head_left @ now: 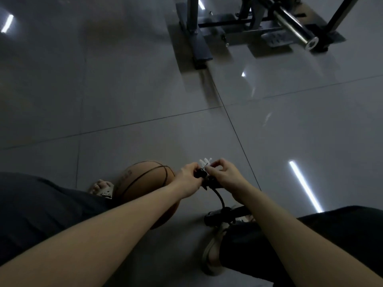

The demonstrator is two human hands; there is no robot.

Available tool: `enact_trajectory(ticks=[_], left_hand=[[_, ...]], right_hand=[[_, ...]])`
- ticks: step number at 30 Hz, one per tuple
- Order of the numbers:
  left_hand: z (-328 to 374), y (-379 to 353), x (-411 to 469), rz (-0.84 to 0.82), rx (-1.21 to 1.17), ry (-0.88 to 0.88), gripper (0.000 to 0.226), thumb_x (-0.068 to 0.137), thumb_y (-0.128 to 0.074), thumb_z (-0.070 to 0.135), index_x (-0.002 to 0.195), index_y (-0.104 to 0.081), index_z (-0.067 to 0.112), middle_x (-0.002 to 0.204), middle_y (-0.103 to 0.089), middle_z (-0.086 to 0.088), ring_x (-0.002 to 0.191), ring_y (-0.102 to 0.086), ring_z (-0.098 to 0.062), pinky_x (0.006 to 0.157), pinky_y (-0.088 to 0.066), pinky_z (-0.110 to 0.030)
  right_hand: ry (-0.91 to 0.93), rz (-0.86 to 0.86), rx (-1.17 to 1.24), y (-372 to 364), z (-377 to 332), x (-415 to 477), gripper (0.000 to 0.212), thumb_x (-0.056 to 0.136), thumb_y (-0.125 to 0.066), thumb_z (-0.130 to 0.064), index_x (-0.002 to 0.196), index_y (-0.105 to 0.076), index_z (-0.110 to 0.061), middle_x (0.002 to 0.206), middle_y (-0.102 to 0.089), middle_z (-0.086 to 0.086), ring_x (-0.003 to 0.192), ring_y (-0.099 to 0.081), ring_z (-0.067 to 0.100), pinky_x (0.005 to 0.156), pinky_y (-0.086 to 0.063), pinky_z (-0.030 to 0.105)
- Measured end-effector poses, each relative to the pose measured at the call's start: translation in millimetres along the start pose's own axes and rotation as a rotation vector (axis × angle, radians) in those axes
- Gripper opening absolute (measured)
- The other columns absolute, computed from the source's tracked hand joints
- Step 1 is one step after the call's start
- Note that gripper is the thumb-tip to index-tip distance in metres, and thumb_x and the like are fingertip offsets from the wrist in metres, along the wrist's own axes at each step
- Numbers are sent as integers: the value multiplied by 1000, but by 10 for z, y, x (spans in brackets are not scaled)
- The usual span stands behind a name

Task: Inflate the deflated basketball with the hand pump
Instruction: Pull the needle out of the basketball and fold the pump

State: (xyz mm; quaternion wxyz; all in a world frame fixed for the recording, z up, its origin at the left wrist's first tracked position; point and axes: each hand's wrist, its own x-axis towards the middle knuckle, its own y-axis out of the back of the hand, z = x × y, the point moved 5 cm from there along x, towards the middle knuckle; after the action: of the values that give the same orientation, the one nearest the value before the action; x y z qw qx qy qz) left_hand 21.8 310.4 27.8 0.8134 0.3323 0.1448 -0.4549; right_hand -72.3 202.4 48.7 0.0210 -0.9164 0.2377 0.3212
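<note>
Item: basketball, brown with dark seams, on the grey tiled floor between the seated person's legs. It touches the sandalled left foot, and the left forearm crosses in front of it.

Item: hand pump, black, lying on the floor just beside the right shoe. Its black hose curves up from the pump body to the hands.

Item: left hand, raised above the floor to the right of the ball, fingers curled and gripping the hose end.

Item: right hand, facing the left and nearly touching it. Thumb and forefinger pinch a cluster of small white pieces at the hose end (too small and blurred to tell what they are). The lower fingers are curled; whether they also hold the hose cannot be told.

Item: metal gym frame with a chrome bar, standing on the floor well apart from the ball, at top right.
</note>
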Motion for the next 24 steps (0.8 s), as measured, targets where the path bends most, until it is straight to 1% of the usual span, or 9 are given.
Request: enact_trajectory(ticks=[2,4,6,11,13,16,19,21,24], left_hand=[[57,-41,-10,-19,-29,-66,20,89,-67,17,103,-62,31,97,-71,3,92,-69,-16,86,-59,-46],[111,-78,-15,-29,-36,-128,25,91,-62,14,109,-60,32,102,-69,5,97,-68,-14,88,-58,-44],[131,-98,-24,-43,-42,-154,27,93,-61,13,110,-57,32,102,-67,3,97,-67,-15,88,-58,-43],[90,-136,-44,-84,-77,-138,39,82,-78,13,108,-54,29,101,-69,-4,95,-69,-18,86,-59,-43],[87,-118,-45,-59,-77,-131,38,82,-77,11,105,-53,28,100,-68,-4,94,-68,-18,83,-60,-40],[96,-151,-86,-111,-13,-120,37,88,-69,9,113,-47,24,102,-61,1,97,-61,-15,79,-54,-29],[67,-206,-123,-207,84,-79,46,91,-65,14,128,-39,22,112,-59,-4,105,-59,-21,88,-51,-36],[74,-205,-127,-251,115,-61,50,92,-64,16,132,-36,20,114,-59,-6,103,-59,-20,83,-51,-33],[69,-180,-104,-239,101,-54,44,90,-67,17,125,-40,20,109,-59,-5,92,-58,-13,69,-46,-24]], right_hand=[[88,-10,-57,-16,-80,5,32,94,-63,-31,106,-56,-3,95,-71,18,80,-73,27,68,-60,38],[141,19,-112,0,-126,34,27,96,-59,-29,98,-58,-2,94,-70,21,78,-72,31,69,-61,46],[138,28,-107,24,-125,45,23,98,-56,-24,95,-58,-2,92,-70,22,76,-72,34,70,-60,50],[135,146,-208,85,-66,65,16,98,-54,-20,86,-60,-12,89,-68,17,79,-70,33,68,-59,54],[113,167,-199,70,-50,84,14,98,-52,-18,88,-59,-11,90,-67,16,81,-69,32,69,-59,54],[85,161,-278,-11,-36,85,16,101,-47,-21,98,-56,-8,95,-64,14,86,-66,30,75,-59,49],[53,148,-370,-85,17,82,22,102,-44,-25,99,-52,-6,95,-60,14,85,-61,29,74,-56,47],[40,142,-374,-98,52,90,23,103,-42,-26,98,-51,-5,95,-59,14,84,-61,30,72,-57,49],[52,151,-357,-113,62,97,26,103,-42,-28,97,-51,-4,91,-58,13,81,-59,30,69,-54,48]])
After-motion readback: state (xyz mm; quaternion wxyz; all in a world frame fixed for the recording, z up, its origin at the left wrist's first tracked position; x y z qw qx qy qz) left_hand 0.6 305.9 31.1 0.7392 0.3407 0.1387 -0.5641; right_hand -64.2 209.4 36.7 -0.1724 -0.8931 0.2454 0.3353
